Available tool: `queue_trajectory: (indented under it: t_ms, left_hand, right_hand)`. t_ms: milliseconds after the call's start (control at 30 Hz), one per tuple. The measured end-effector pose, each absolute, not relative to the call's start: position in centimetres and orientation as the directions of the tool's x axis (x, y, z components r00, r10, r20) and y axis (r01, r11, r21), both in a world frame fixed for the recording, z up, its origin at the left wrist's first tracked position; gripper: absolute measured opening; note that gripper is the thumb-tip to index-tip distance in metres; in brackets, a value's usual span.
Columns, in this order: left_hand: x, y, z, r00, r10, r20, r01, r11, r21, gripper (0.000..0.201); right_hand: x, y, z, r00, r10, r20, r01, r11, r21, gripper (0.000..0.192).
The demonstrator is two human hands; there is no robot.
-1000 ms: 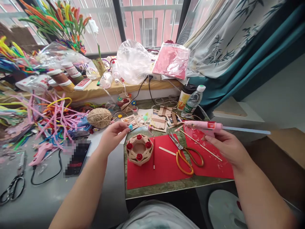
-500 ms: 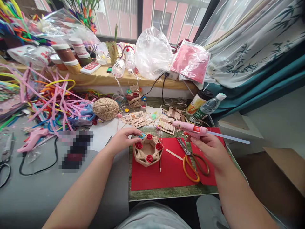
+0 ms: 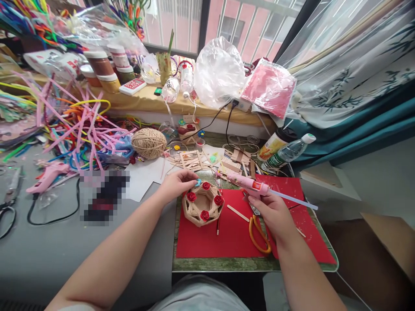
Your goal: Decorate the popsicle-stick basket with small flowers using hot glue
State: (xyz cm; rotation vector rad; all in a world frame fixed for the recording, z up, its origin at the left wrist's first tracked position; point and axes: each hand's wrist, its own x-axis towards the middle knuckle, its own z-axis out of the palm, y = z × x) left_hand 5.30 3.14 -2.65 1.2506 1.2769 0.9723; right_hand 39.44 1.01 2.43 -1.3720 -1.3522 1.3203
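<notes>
Left hand pinching blue bead at twine basket rim, right hand clamped on glue gun: risk of burnt fingertips from hot glue

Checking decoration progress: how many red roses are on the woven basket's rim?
4: far rose, left rose, right rose, near rose on the basket.

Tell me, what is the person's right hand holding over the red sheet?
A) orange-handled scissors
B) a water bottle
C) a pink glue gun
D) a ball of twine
C: the right hand grips a pink glue gun with a clear stick poking out behind; the scissors lie flat on the red sheet.
</notes>
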Motion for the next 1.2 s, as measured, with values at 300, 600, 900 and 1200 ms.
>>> queue_trajectory:
  t_ms: [300, 600, 900, 1200]
  left_hand:
    - [6.4, 2.8, -1.8, 0.094, 0.986, -0.136, 0.111, 0.125, 0.986, 0.041]
    - [6.7, 3.2, -1.8, 0.181, 0.961, -0.21, 0.101, 0.194, 0.976, 0.028]
    - [6.7, 3.1, -1.6, 0.185, 0.965, -0.186, 0.147, 0.16, 0.976, 0.027]
    - [5.9, 2.9, -2.1, 0.208, 0.951, -0.228, -0.024, 0.238, 0.971, 0.034]
  right_hand:
    - [38.7, 0.9, 1.8, -0.047, 0.994, -0.1, 0.179, -0.091, -0.98, 0.046]
    - [37.9, 0.6, 2.1, -0.045, 0.997, -0.062, 0.206, -0.052, -0.977, 0.046]
    - [38.7, 0.4, 1.8, -0.014, 0.995, -0.1, 0.231, -0.094, -0.968, 0.041]
    - [38.9, 1.4, 2.6, -0.166, 0.983, -0.076, 0.268, -0.029, -0.963, 0.04]
